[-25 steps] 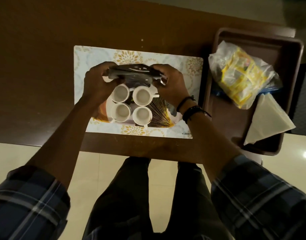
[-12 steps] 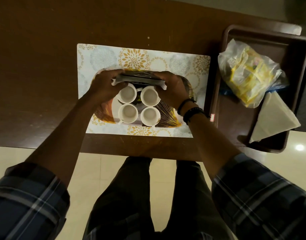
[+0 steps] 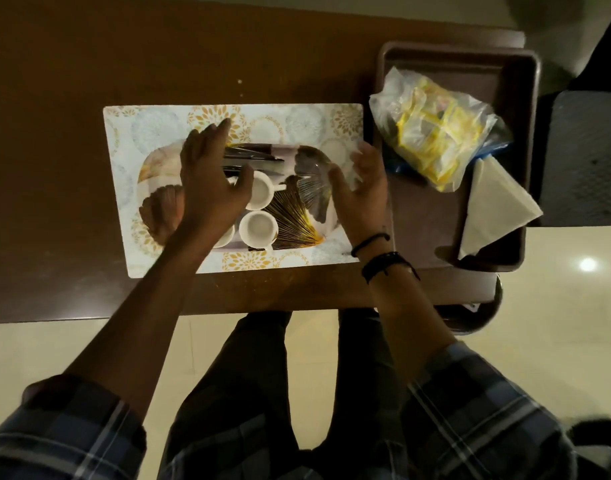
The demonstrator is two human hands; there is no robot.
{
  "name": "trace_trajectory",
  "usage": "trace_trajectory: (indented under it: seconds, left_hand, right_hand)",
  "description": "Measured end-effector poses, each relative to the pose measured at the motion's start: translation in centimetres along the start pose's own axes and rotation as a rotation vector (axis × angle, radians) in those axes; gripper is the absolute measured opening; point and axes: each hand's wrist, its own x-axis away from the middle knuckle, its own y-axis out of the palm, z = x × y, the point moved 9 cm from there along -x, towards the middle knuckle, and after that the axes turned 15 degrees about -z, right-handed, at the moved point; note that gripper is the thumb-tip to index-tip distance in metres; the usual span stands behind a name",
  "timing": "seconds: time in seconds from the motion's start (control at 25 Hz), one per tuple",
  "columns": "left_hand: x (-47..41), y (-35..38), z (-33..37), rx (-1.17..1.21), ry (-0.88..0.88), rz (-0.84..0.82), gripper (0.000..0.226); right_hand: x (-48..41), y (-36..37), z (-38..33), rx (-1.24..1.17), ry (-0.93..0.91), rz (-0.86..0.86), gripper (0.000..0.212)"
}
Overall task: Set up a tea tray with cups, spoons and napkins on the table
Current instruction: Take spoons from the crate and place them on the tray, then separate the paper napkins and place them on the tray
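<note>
An oval patterned tea tray lies on a floral placemat. White cups stand on it in a cluster. A flat dark packet of spoons rests on the tray just behind the cups. My left hand hovers over the left cups with fingers spread, holding nothing, and hides part of them. My right hand is open at the tray's right end, palm turned inward. Folded white napkins lie in the brown bin to the right.
A brown rectangular bin stands at the table's right end, holding a clear bag of yellow sachets and the napkins. The dark wooden table extends left and behind the placemat. My legs are below the table's near edge.
Both hands held the spoon packet above the cups. Now it lies on the tray and both hands have let go and spread apart, the right one drawing away to the right.
</note>
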Motion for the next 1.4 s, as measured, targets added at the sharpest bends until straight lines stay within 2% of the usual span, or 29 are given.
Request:
trace_trajectory:
  seconds: [0.16, 0.24, 0.28, 0.36, 0.56, 0.76, 0.84, 1.04, 1.12, 1.28, 1.4]
  left_hand:
    - [1.1, 5.6, 7.7, 0.008, 0.159, -0.066, 0.058]
    - [1.5, 9.0, 10.8, -0.022, 0.209, -0.124, 0.056]
    - [1.7, 10.7, 12.1, -0.036, 0.225, -0.151, 0.056]
    - [2.1, 13.5, 14.1, -0.063, 0.245, -0.198, 0.055]
    - [2.8, 19.0, 17.1, -0.071, 0.226, -0.305, 0.056]
    - [3.9, 20.7, 18.7, -0.002, 0.202, -0.322, 0.049]
    - [4.6, 20.7, 19.0, 0.042, 0.179, -0.320, 0.046]
    - [6.7, 18.8, 18.8, 0.241, 0.040, -0.334, 0.039]
    - [8.2, 16.4, 18.6, 0.390, -0.075, -0.296, 0.035]
    - [12.5, 11.3, 18.2, 0.786, -0.315, -0.248, 0.037]
    - [15.4, 7.5, 19.9, 1.150, -0.351, -0.234, 0.043]
  right_hand:
    - [3.9, -11.6, 6.0, -0.023, 0.229, 0.476, 0.060]
    - [6.0, -17.1, 10.0, -0.032, 0.476, 0.649, 0.069]
    - [6.7, -19.2, 12.1, -0.066, 0.601, 0.680, 0.071]
    - [6.7, -22.0, 15.5, -0.141, 0.700, 0.633, 0.069]
    - [4.9, -24.3, 19.7, -0.237, 0.646, 0.453, 0.056]
    - [3.8, -24.8, 20.2, -0.256, 0.663, 0.455, 0.065]
    - [3.5, -24.5, 20.1, -0.296, 0.660, 0.423, 0.056]
    - [3.9, -23.1, 15.8, -0.531, 0.585, 0.278, 0.011]
    - [4.8, -21.3, 10.9, -0.642, 0.511, 0.158, 0.011]
    - [9.5, -14.6, -2.0, -0.750, 0.389, -0.336, 0.013]
    - [13.6, -10.4, -8.9, -0.735, 0.321, -0.689, 0.024]
